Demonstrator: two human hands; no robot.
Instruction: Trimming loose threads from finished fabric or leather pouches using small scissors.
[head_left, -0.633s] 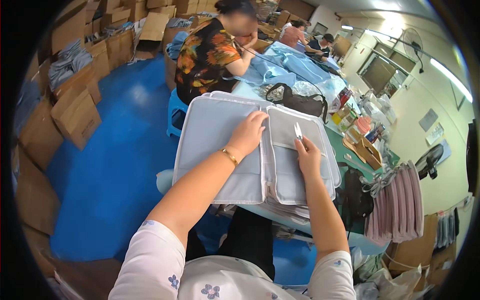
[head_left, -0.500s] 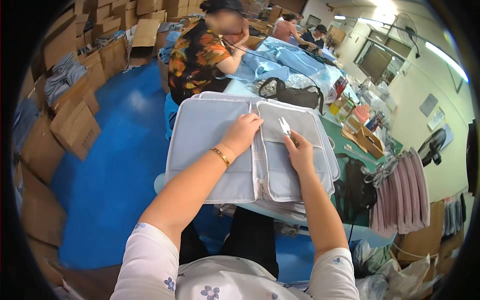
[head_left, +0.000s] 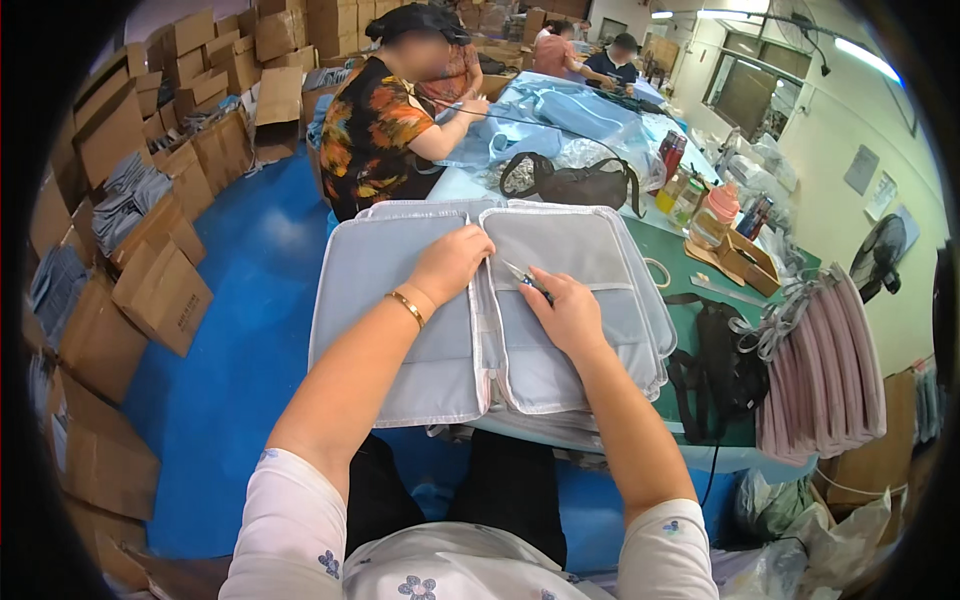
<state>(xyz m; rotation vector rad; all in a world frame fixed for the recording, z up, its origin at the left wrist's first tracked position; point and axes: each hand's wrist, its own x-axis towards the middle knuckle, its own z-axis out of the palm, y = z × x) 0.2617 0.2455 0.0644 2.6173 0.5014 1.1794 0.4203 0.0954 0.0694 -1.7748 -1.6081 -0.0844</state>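
An open grey fabric case (head_left: 395,355) with white-bound edges lies on top of similar pieces at the near end of the work table. My left hand (head_left: 450,262) is closed on the inner edge of its left panel, beside the middle seam. My right hand (head_left: 568,318) grips small thread snips (head_left: 518,276) over the right panel's pocket, the blades pointing up and left toward the seam near my left fingers.
A black strapped bag (head_left: 715,365), a stack of pink padded pieces (head_left: 815,370), bottles (head_left: 715,215) and a wooden holder (head_left: 745,262) sit at right. A co-worker in a floral top (head_left: 370,140) works beyond the case; others sit farther back. Cardboard boxes (head_left: 160,300) line the left.
My left hand has moved left and slightly down with the case. The snips have come down and left, their blades now angled toward the middle seam. The whole view has shifted a little.
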